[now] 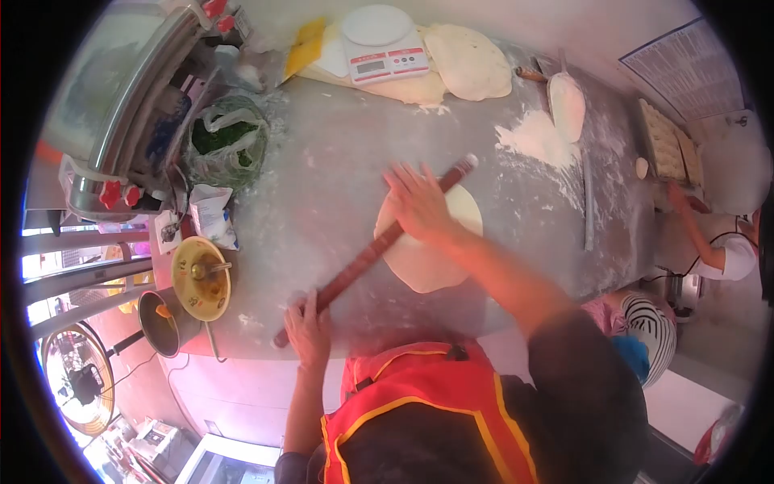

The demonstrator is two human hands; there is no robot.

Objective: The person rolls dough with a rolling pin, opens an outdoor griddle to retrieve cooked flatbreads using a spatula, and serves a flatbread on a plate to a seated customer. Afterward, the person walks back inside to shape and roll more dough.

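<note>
A round, flat sheet of dough [431, 262] lies on the grey worktop [322, 177]. Diagonally across its upper left part runs a dark red rolling pin [360, 262]. My right hand [419, 202] rests on the upper part of the pin, over the dough, its fingers stretched out and slightly blurred. Near the pin's lower left end, beside the worktop's front edge, my left hand [309, 329] lies on the pin with its fingers apart. The palms' contact with the pin is hidden.
At the back stand a white scale [385, 48] and more dough [472, 64]. Flour [536, 137] and a metal rod [588, 198] lie right. Left are a bag of greens [228, 141] and a yellow bowl [200, 278]. Another person's arm [697, 230] shows far right.
</note>
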